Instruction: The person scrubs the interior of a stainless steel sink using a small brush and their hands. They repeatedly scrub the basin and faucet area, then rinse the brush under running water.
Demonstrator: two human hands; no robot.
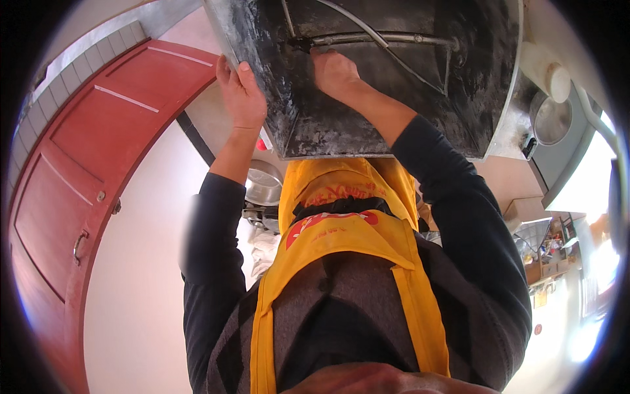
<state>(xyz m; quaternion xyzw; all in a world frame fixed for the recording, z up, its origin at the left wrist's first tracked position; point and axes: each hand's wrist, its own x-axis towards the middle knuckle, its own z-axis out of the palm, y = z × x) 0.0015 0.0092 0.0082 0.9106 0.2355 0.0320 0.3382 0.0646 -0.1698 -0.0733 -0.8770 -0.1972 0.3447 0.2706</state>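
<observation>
A deep metal tub [374, 113], dark inside and streaked with whitish residue, fills the top of the head view. It looks like the tub of a dough mixer, with a horizontal metal shaft [408, 37] and thin bent rods across it. My left hand [241, 93] grips the tub's left rim, its thumb lying over the edge. Inside the tub, my right hand [337, 71] has its fingers curled close to the shaft's left end, by a dark fitting [301, 44]. Its fingertips are partly hidden, so whether they hold anything is unclear.
On the left stands a red panelled door [74, 187] with a metal handle. A metal bowl [263, 182] sits beyond the tub's lower left corner. To the right are a metal pan [551, 118] and a whitish cylindrical container [557, 82]. Shelves with small items [553, 251] appear farther right.
</observation>
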